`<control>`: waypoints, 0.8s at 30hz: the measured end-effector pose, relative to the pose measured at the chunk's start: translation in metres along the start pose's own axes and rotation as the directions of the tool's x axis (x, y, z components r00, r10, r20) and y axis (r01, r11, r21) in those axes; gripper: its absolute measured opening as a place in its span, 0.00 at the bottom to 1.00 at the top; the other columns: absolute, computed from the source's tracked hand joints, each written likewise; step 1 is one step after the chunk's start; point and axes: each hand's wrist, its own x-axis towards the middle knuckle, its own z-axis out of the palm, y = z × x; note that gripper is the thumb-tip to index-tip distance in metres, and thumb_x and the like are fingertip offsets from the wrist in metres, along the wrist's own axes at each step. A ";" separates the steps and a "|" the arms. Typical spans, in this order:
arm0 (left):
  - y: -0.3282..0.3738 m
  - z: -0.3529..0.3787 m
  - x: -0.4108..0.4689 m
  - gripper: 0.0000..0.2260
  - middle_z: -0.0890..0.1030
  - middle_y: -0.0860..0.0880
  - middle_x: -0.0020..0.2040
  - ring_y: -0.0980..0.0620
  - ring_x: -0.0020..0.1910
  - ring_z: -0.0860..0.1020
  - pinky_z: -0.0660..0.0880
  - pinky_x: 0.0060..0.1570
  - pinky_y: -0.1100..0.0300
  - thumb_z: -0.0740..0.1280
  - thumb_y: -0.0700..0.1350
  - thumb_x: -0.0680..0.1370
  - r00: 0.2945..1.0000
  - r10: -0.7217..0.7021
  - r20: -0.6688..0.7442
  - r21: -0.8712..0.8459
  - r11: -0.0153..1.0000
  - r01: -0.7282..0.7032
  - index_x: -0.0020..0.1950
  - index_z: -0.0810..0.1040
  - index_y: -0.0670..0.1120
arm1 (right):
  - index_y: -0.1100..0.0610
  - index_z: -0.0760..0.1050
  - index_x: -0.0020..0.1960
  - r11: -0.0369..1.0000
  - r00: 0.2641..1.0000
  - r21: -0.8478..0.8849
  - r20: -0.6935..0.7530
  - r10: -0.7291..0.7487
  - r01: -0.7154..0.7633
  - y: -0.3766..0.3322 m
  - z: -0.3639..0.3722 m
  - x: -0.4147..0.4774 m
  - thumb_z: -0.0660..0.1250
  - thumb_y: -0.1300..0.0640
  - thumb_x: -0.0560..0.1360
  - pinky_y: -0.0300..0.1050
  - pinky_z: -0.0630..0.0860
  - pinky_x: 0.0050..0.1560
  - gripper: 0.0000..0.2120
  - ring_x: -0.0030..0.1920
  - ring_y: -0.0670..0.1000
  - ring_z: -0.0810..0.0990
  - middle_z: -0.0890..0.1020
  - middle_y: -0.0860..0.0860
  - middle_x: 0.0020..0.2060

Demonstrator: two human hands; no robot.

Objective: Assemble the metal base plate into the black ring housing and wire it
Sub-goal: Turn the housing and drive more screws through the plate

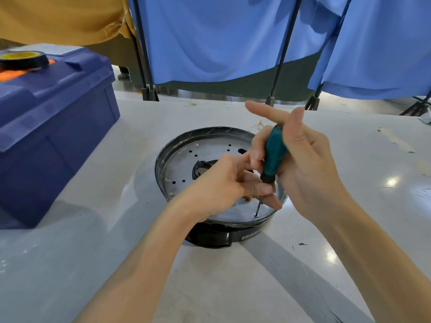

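Note:
The black ring housing [211, 236] lies on the white table with the round metal base plate [184, 164] seated inside it. My right hand [300, 159] grips the green-handled screwdriver [274, 152], index finger sticking out. Its thin shaft runs down to a small screw [256, 215] near the plate's front edge. My left hand [224, 185] pinches the shaft just below the handle, fingers lying over the plate. A dark opening [201, 169] shows at the plate's centre. No wires are visible.
A large blue toolbox [51, 127] stands at the left, with a black tape roll [23, 60] on its lid. Blue curtain screens on black stands [149, 92] close off the table's far edge. Small scraps litter the table at right.

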 end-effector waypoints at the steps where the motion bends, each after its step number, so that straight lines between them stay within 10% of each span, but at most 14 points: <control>1: 0.001 0.000 0.000 0.07 0.86 0.45 0.44 0.48 0.51 0.84 0.72 0.64 0.39 0.68 0.38 0.78 1.000 -0.005 -0.006 0.017 1.000 0.006 0.51 0.78 0.50 | 0.53 0.79 0.64 0.996 0.998 0.065 0.024 0.056 -0.057 -0.002 -0.004 0.001 0.56 0.44 0.81 0.50 0.78 0.49 0.21 0.39 0.55 0.77 0.77 0.55 0.36; 6: 0.000 -0.003 0.000 0.07 0.87 0.47 0.44 0.55 0.49 0.84 0.74 0.59 0.50 0.69 0.37 0.77 0.999 -0.029 0.015 0.009 1.000 0.028 0.51 0.80 0.49 | 0.62 0.78 0.58 0.995 0.981 -0.023 0.173 -0.088 0.094 -0.012 -0.018 0.001 0.63 0.60 0.76 0.52 0.79 0.55 0.12 0.49 0.58 0.83 0.83 0.56 0.47; 12: 0.001 0.002 0.002 0.09 0.86 0.49 0.47 0.51 0.52 0.84 0.75 0.63 0.47 0.73 0.46 0.75 0.995 0.046 -0.086 -0.092 0.994 -0.054 0.54 0.82 0.47 | 0.58 0.81 0.47 0.877 0.955 -0.397 -0.004 -0.295 0.269 -0.005 -0.010 0.000 0.75 0.61 0.72 0.58 0.81 0.47 0.05 0.45 0.60 0.84 0.84 0.54 0.41; 18: -0.006 -0.005 0.003 0.08 0.85 0.44 0.53 0.46 0.55 0.83 0.77 0.59 0.52 0.67 0.41 0.79 0.997 0.071 0.017 -0.182 0.981 -0.067 0.57 0.82 0.46 | 0.64 0.78 0.59 0.966 0.972 -0.212 0.212 -0.102 0.148 -0.024 -0.024 0.003 0.65 0.64 0.78 0.47 0.81 0.54 0.11 0.54 0.57 0.85 0.85 0.59 0.51; 22: -0.003 0.002 0.006 0.12 0.84 0.43 0.53 0.41 0.52 0.83 0.76 0.59 0.40 0.72 0.38 0.75 0.989 0.107 -0.100 -0.296 0.946 -0.132 0.57 0.80 0.40 | 0.59 0.82 0.49 0.910 0.977 -0.364 0.002 -0.212 0.198 -0.017 -0.012 -0.001 0.76 0.57 0.68 0.39 0.81 0.46 0.12 0.44 0.51 0.87 0.87 0.51 0.43; 24: -0.003 0.005 0.010 0.08 0.86 0.45 0.47 0.45 0.45 0.85 0.81 0.50 0.51 0.73 0.36 0.73 0.982 0.126 -0.139 -0.268 0.950 -0.159 0.51 0.83 0.44 | 0.56 0.80 0.45 0.848 0.954 -0.478 -0.061 -0.293 0.230 -0.014 -0.007 -0.001 0.79 0.56 0.67 0.37 0.80 0.45 0.10 0.42 0.49 0.86 0.86 0.48 0.40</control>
